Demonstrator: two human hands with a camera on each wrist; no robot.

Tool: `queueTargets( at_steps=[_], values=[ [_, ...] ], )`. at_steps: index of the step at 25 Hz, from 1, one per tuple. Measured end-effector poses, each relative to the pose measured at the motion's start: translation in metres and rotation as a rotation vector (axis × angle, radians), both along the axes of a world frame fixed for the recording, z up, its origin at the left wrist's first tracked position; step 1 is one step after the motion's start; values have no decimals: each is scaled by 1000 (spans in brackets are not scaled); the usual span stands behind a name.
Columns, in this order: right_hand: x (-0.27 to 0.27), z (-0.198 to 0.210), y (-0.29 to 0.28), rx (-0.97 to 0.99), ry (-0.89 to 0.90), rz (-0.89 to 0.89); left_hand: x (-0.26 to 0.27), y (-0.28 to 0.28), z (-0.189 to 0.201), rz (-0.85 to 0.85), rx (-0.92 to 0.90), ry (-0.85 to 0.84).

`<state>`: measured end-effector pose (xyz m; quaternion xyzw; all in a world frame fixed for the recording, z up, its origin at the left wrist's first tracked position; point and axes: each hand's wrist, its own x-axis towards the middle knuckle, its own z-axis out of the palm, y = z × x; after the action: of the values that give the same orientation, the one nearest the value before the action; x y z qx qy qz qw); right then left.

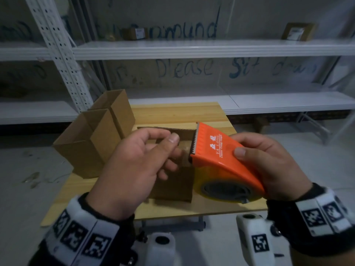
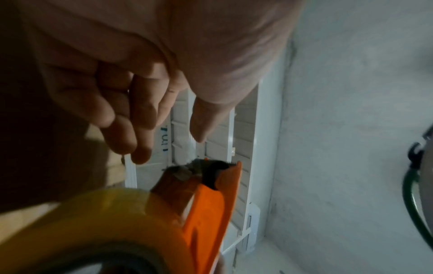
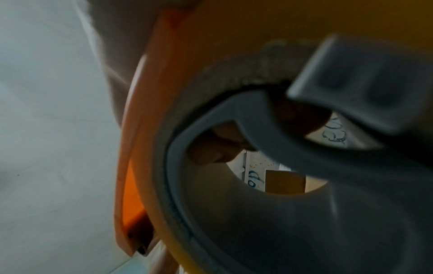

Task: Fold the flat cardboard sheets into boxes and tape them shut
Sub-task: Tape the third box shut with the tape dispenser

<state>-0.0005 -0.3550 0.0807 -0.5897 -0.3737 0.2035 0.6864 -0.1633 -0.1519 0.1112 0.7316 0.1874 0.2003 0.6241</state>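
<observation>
My right hand (image 1: 255, 156) grips an orange tape dispenser (image 1: 217, 150) with a yellowish tape roll (image 1: 226, 189), held above the wooden table (image 1: 178, 112). Its thumb lies on the orange top. My left hand (image 1: 175, 147) hovers just left of the toothed cutter, fingers loosely curled and holding nothing. In the left wrist view the left hand (image 2: 168, 146) has its thumb and fingers apart above the dispenser (image 2: 206, 204). The right wrist view is filled by the dispenser (image 3: 150, 129). A dark cardboard box (image 1: 172, 185) stands under both hands, partly hidden.
Two open-topped cardboard boxes (image 1: 92, 139) (image 1: 115, 110) stand at the table's left rear corner. White metal shelving (image 1: 192, 48) runs behind the table, with small boxes (image 1: 134, 33) (image 1: 297, 31) on its upper shelf. Grey floor surrounds the table.
</observation>
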Motion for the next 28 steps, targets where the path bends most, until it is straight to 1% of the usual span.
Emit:
queueTargets(
  at_steps=[2, 3, 8, 19, 22, 25, 28],
  values=[
    [-1, -1, 1, -33, -36, 14, 2, 0, -2, -10, -95, -2],
    [-1, -1, 1, -46, -51, 17, 2, 2, -3, -6, -108, -4],
    [1, -2, 0, -111, -111, 15, 0, 9, -3, 59, 46, 20],
    [7, -5, 0, -183, -93, 61, -9, 15, -4, 83, 71, 1],
    [11, -2, -7, -180, -78, 25, -17, 28, 4, 144, 93, -33],
    [18, -2, -15, -185, -88, -35, -25, 48, 13, 188, 64, -62],
    [21, -3, -18, -205, -112, -29, -28, 58, 11, 177, 77, -55]
  ],
)
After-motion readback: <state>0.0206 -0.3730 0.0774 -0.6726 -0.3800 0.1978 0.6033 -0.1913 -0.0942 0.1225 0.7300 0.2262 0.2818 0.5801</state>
